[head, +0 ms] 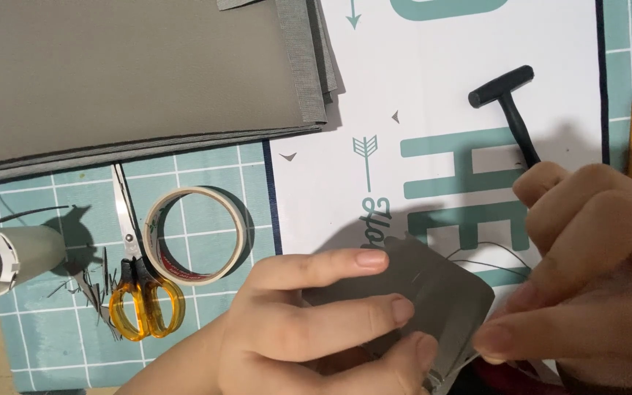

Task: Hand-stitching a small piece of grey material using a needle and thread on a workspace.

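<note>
Both hands closed on a grey leather piece (440, 292) low over the table: left hand (309, 322) pinned it flat, right hand (587, 271) fingers pinched its rounded edge. It looked thin, pliable, best held near edges.

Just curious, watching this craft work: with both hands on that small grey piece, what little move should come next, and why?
Probably press the grey piece flat. The left hand pins it while the right hand pinches its curling right edge; the black hammer lies untouched nearby.

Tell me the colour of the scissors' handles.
The scissors have translucent amber-orange handles, clearest in the head view, beside the tape roll.
</note>
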